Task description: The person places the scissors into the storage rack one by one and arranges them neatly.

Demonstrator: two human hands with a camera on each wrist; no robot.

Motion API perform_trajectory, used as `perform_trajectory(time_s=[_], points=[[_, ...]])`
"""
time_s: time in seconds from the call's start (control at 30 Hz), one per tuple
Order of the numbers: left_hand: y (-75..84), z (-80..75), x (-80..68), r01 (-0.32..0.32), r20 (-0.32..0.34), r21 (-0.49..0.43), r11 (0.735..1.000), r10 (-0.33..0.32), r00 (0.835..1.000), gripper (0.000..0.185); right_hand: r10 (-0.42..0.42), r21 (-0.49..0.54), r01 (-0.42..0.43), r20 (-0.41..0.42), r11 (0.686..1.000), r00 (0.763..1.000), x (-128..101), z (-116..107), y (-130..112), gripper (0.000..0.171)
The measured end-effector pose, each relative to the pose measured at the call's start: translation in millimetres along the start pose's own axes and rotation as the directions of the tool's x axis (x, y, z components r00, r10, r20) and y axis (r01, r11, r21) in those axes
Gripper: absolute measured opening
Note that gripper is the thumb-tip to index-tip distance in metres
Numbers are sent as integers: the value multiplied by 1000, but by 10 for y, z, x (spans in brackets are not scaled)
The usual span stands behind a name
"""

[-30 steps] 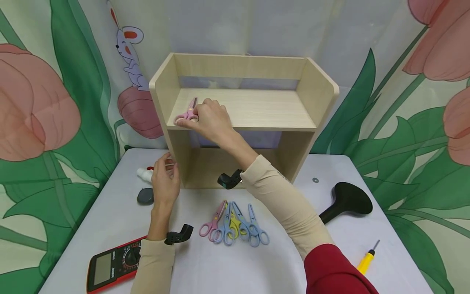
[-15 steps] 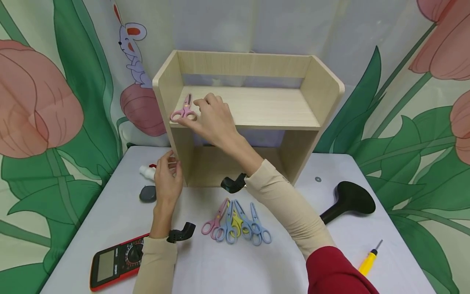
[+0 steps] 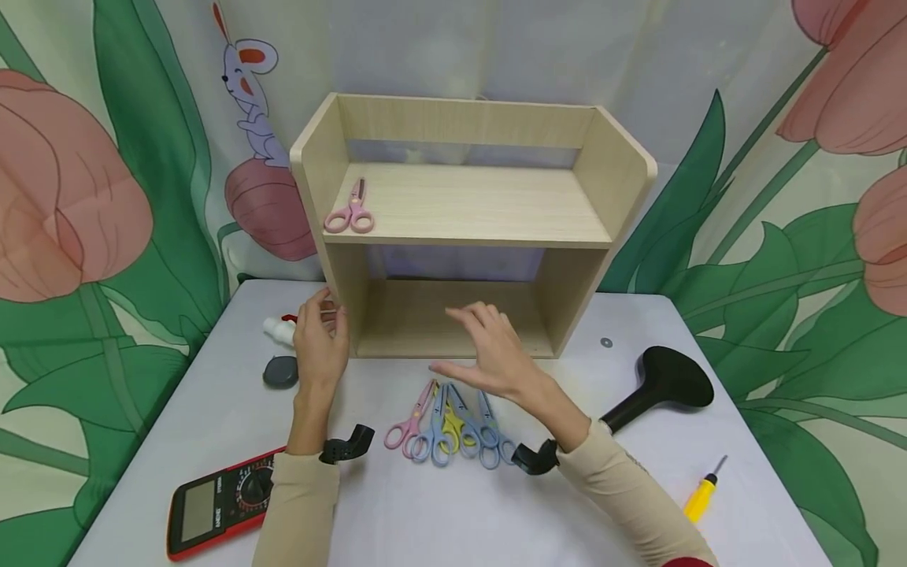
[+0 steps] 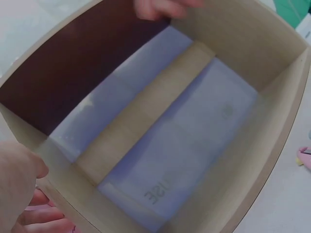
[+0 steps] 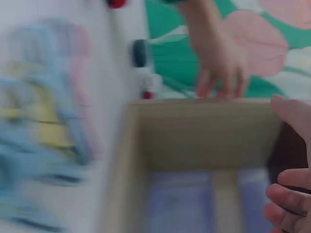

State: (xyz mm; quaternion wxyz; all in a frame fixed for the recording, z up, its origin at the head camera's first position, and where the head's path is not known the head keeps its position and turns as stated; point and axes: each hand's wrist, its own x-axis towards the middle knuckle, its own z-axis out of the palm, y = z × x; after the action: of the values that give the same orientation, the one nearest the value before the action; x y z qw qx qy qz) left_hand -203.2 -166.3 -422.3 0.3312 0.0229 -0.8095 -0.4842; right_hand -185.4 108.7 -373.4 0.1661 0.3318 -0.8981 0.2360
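Observation:
A light wooden shelf unit (image 3: 468,209) stands at the back of the white table (image 3: 439,520). One pair of pink scissors (image 3: 349,213) lies at the left end of its upper board. Several more scissors (image 3: 446,421), pink, blue and yellow, lie side by side on the table in front of it. My right hand (image 3: 485,350) hovers open just above them, holding nothing. My left hand (image 3: 326,327) touches the outer face of the shelf's left side panel near its foot, as the right wrist view also shows of the left hand (image 5: 218,63). The left wrist view looks into the shelf's lower compartment (image 4: 160,145).
A red-and-black multimeter (image 3: 220,504) lies at the front left. A grey oval piece (image 3: 280,372) and a small white bottle (image 3: 279,331) sit beside the left hand. At the right are a black handled object (image 3: 662,384), a yellow screwdriver (image 3: 701,498) and a small washer (image 3: 605,342).
My right hand let go of the pink scissors on the upper board and came down to hover over the scissors on the table. The left hand stayed on the side panel.

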Motion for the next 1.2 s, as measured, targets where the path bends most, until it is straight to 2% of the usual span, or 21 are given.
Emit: perform_trajectory(time_s=[0.1, 0.27, 0.5, 0.67, 0.87, 0.97, 1.1, 1.2], points=[[-2, -6, 7, 0, 3, 2, 1000, 0, 1000, 42, 58, 16, -60, 81, 998, 995, -319, 170, 111, 84], [4, -13, 3, 3, 4, 4, 1000, -3, 1000, 42, 102, 8, -106, 190, 994, 976, -727, 374, 227, 88], [-10, -9, -5, 7, -2, 9, 1000, -7, 1000, 41, 155, -93, -134, 281, 987, 947, -1046, 527, 284, 73], [-10, -7, -5, 7, 5, 4, 1000, -7, 1000, 41, 149, -159, -105, 295, 982, 944, -1118, 579, 284, 63], [-18, -1, -10, 8, 9, 6, 1000, -8, 1000, 41, 144, -166, -99, 286, 981, 947, -1106, 582, 284, 61], [-21, 4, -10, 6, 7, 2, 1000, -7, 1000, 41, 136, -136, -102, 272, 985, 953, -1066, 554, 285, 56], [-26, 9, -12, 3, 6, -4, 1000, -3, 1000, 41, 110, -73, -96, 211, 993, 971, -967, 440, 243, 51], [-31, 10, -15, -2, 3, -2, 1000, 2, 1000, 41, 36, -16, -35, 132, 999, 991, -821, 256, 143, 51]])
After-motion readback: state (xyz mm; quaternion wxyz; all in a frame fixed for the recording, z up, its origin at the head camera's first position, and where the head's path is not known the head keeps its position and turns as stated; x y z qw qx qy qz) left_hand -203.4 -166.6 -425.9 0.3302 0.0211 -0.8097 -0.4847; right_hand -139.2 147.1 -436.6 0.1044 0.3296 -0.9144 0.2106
